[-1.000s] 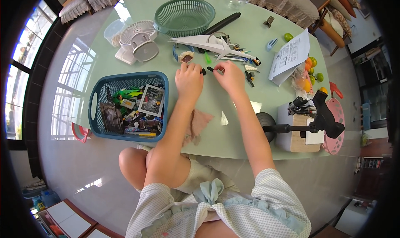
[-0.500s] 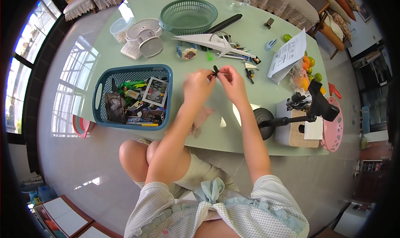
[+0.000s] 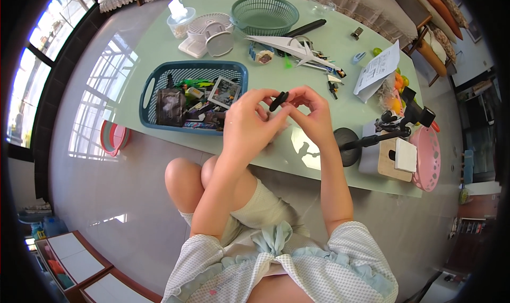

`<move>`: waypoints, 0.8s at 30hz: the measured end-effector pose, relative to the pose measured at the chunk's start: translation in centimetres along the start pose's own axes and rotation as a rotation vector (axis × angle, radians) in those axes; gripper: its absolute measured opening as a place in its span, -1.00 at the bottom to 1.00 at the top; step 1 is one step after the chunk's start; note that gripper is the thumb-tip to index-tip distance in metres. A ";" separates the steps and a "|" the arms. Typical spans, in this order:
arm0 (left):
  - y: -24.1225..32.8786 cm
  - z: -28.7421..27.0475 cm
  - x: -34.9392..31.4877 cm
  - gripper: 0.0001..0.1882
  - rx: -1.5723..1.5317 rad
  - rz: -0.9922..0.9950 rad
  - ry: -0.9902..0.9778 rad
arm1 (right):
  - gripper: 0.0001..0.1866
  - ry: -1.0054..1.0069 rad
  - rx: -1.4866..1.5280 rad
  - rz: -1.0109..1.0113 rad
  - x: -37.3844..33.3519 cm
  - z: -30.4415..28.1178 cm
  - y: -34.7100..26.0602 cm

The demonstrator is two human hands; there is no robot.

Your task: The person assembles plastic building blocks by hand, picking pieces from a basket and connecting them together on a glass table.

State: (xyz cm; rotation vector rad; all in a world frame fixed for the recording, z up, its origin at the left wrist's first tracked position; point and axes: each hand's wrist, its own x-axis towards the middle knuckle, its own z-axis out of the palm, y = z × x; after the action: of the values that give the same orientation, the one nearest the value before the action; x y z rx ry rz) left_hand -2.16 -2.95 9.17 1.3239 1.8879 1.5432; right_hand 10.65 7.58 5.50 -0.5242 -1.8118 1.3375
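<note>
Both my hands meet above the near half of the pale green table (image 3: 289, 170), closed around a small black object with rounded ends (image 3: 279, 101). My left hand (image 3: 249, 123) pinches it between thumb and fingers. From the other side my right hand (image 3: 312, 114) has its fingertips closed against it; they hide part of it, and its kind cannot be made out. Left of my hands stands a blue plastic basket (image 3: 146, 105) full of mixed small items, among them a grey framed panel (image 3: 225, 92), green pieces and a dark box (image 3: 170, 106).
Farther back are a green colander (image 3: 265, 16), a white folding fan (image 3: 219, 41), a clear tub (image 3: 181, 22) and a white pointed model (image 3: 281, 45). At right stand a black stand (image 3: 348, 146), a folded paper sheet (image 3: 377, 72), fruit and a pink basket (image 3: 427, 157).
My hands have come nearer and look larger, with the black object turned and more of it showing. The view has shifted, so the table's things sit farther right and higher.
</note>
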 end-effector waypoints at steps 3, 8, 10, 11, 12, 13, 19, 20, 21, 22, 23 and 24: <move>-1.0 -2.4 -0.2 -0.79 0.141 0.069 0.113 | -0.83 -0.045 -0.099 -0.021 0.4 2.7 -1.1; -3.2 -7.0 -1.0 -0.82 0.307 0.110 0.149 | -0.84 -0.174 -0.175 -0.085 0.8 6.4 -1.7; -3.8 -8.4 -1.2 -0.80 0.355 0.137 0.127 | -0.84 -0.194 -0.285 -0.188 0.8 7.3 -1.5; -4.0 -9.0 -1.3 -0.81 0.406 0.151 0.089 | -0.84 -0.199 -0.281 -0.189 0.7 7.6 -1.4; -4.1 -9.5 -1.5 -0.81 0.455 0.165 0.051 | -0.85 -0.201 -0.315 -0.219 0.6 7.8 -1.5; -4.5 -9.8 -1.6 -0.81 0.457 0.162 0.054 | -0.85 -0.201 -0.351 -0.248 0.5 8.1 -1.5; -4.0 -9.8 -2.0 -0.62 0.545 0.252 0.113 | -0.88 -0.177 -0.485 -0.354 0.1 7.7 -1.0; -3.9 -9.7 -2.1 -0.57 0.538 0.233 0.126 | -0.88 -0.176 -0.486 -0.355 0.0 7.4 -1.0; -3.8 -9.7 -2.1 -0.53 0.531 0.215 0.138 | -0.89 -0.169 -0.476 -0.320 -0.1 7.0 -1.0; -3.7 -9.5 -2.1 -0.53 0.530 0.216 0.136 | -0.90 -0.161 -0.466 -0.284 -0.2 6.6 -1.0; -3.6 -9.2 -2.1 -0.56 0.494 0.196 0.140 | -0.90 -0.159 -0.467 -0.284 -0.4 6.2 -1.1; -3.4 -8.9 -2.1 -0.59 0.458 0.177 0.142 | -0.90 -0.158 -0.449 -0.258 -0.5 5.8 -1.1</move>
State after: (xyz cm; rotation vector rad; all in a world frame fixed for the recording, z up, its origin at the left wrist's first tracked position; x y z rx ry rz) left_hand -9.37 -9.52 8.50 1.6449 2.3712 1.3619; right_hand 6.44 3.36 5.62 -0.4053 -2.2406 0.8168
